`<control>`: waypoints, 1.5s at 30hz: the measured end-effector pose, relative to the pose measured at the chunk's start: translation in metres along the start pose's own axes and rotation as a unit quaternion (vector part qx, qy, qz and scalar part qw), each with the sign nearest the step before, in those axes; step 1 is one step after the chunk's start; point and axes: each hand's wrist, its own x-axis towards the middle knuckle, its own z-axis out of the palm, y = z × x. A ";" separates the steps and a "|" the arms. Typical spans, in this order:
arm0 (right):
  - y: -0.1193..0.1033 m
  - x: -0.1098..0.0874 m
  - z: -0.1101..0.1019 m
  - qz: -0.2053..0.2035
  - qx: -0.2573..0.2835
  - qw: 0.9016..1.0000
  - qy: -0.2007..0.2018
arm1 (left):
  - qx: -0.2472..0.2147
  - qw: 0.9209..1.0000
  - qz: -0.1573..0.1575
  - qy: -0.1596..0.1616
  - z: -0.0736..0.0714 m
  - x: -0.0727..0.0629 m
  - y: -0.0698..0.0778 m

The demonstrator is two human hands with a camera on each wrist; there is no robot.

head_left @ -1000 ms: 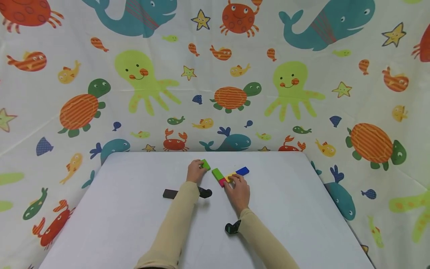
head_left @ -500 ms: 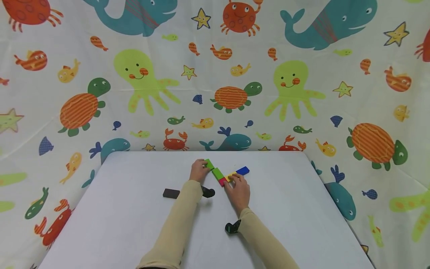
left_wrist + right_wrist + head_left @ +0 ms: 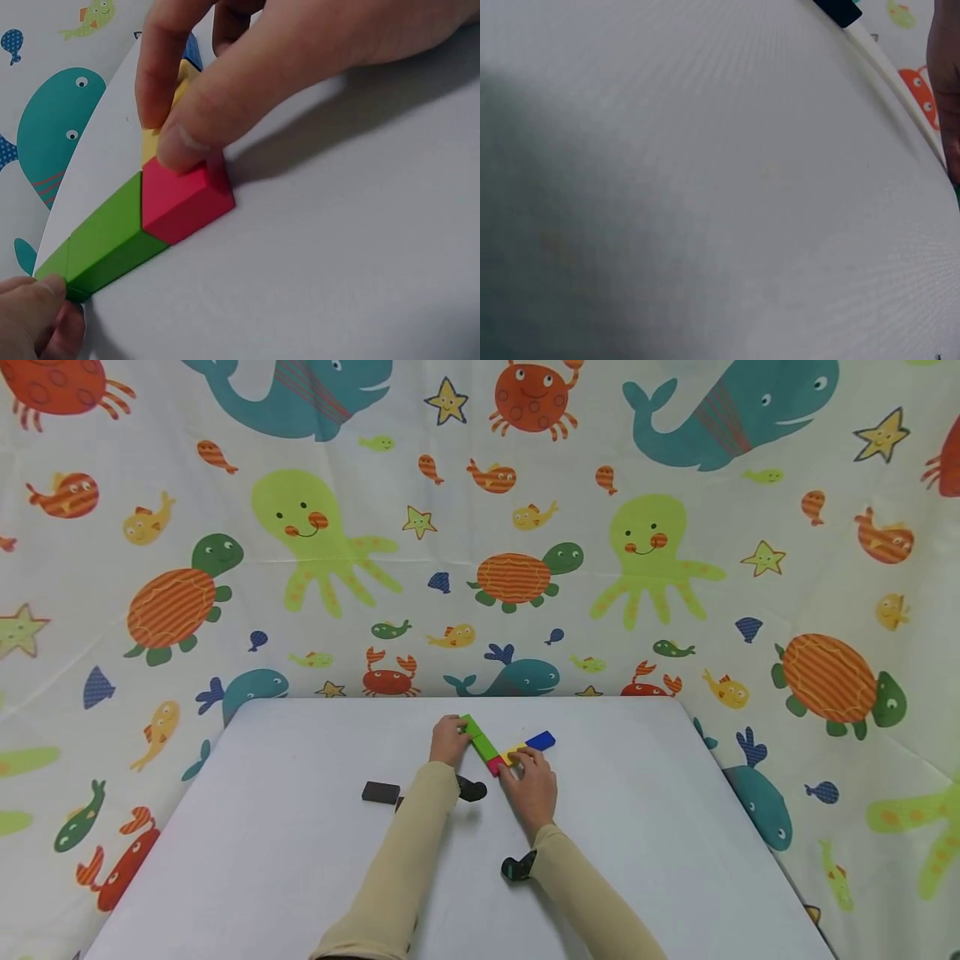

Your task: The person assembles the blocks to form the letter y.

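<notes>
My left hand (image 3: 450,740) pinches a green block (image 3: 52,264) at the outer end of a V-shaped row of blocks. That block sits end to end with a second green block (image 3: 112,234), which meets the red block (image 3: 196,196) at the corner of the V. My right hand (image 3: 531,787) has its thumb and a finger on either side of the yellow block (image 3: 150,148), the thumb tip overlapping the red block's edge. Beyond the yellow lies a blue block (image 3: 541,741), the far end of the other arm.
A dark brown block (image 3: 381,792) lies on the white table (image 3: 262,860), left of my left sleeve (image 3: 401,860). Part of another dark piece shows beside that sleeve. Behind the table hangs a sea-animal curtain (image 3: 450,527). Each wrist carries a black camera.
My left hand has slid the outer green block right and toward the other green one, closing the gap between them. More of the dark pieces shows beside the left sleeve. The right hand stays put.
</notes>
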 end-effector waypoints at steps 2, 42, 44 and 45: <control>-0.001 -0.001 0.001 -0.002 0.001 1.000 0.000 | 0.001 1.000 -0.002 0.003 -0.001 -0.001 -0.001; -0.002 -0.002 -0.001 -0.009 0.007 1.000 -0.007 | 0.110 0.946 0.040 -0.301 -0.104 -0.028 -0.005; -0.001 -0.002 -0.001 -0.008 0.007 1.000 -0.008 | 0.132 0.931 0.055 -0.335 -0.112 -0.036 -0.009; 0.000 -0.003 -0.001 -0.006 0.007 1.000 -0.009 | 0.144 0.924 0.061 -0.350 -0.116 -0.040 -0.012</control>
